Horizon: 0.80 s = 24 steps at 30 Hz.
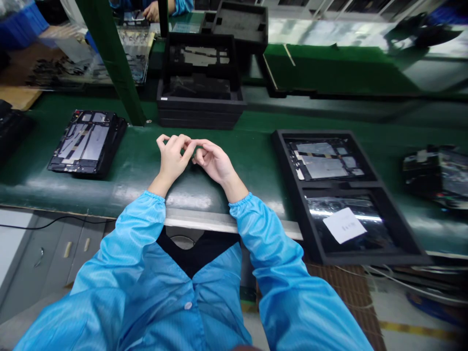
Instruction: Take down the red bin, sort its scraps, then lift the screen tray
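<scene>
Over the green workbench, my two hands meet in front of my body. My left hand has its thumb and forefinger pinched at the tip of my right index finger. Its other fingers are bent. My right hand stretches the index finger toward the left hand, with the palm turned partly up and the other fingers loosely curled. Any small thing between the fingertips is too small to make out. To the right lies a black foam tray holding an opened tablet body and a dark glass panel.
A white card lies on the panel. At left is a stack of opened tablet bodies. Behind my hands stand stacked black trays beside a green post. More devices lie far right. A co-worker's hand shows at the back.
</scene>
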Available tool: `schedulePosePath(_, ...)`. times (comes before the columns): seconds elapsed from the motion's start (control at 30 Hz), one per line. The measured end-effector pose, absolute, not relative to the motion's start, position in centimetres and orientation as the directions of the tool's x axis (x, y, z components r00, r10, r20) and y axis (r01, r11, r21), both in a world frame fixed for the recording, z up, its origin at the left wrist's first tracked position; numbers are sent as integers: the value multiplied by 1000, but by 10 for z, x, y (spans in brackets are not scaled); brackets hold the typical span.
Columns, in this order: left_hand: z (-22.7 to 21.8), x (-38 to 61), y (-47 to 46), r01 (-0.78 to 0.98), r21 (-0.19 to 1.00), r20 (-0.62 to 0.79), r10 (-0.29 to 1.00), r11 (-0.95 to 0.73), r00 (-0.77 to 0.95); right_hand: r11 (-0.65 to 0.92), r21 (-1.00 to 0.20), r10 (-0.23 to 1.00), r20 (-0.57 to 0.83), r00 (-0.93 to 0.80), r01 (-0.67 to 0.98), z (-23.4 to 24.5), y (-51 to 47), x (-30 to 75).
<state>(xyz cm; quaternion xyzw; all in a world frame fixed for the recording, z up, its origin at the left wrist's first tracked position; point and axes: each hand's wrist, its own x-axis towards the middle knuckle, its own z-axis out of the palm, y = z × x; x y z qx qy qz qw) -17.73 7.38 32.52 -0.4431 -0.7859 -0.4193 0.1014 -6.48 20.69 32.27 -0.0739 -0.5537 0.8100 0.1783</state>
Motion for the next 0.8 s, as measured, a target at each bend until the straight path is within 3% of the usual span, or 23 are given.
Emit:
schedulePosePath(0.1,318,-181,77,745,629,506,610,224,-610,-177,-961,344,142,-928,-213,313,210,-68)
schedulePosePath(0.27,323,-184,75,691,688,494,554,222,-670,260,-938,197,285,-938,-231,311,203,-63)
schedulePosePath(0.4,356,-140,12,810,585,677,531,30,-509,536,-813,183,376,-909,-228,332,146,1)
schedulePosePath(0.5,358,-69,-73,820,560,672,644,-120,-365,614,-706,66,493,-868,-354,314,76,78)
schedulePosePath(0.57,330,-20,-125,707,696,523,762,-124,-382,546,-714,-47,496,-867,-439,275,31,126)
schedulePosePath(0.63,278,17,-161,434,901,289,757,-9,-586,501,-765,5,471,-882,-405,222,-5,159)
schedulePosePath(0.67,246,28,-171,237,966,92,722,102,-686,490,-820,63,372,-926,-296,195,-18,170)
schedulePosePath(0.73,179,35,-177,-177,954,-293,620,243,-727,417,-909,188,104,-977,-17,148,-32,176)
schedulePosePath(0.8,123,26,-166,-520,832,-534,527,192,-661,320,-925,242,-129,-962,205,114,-32,164)
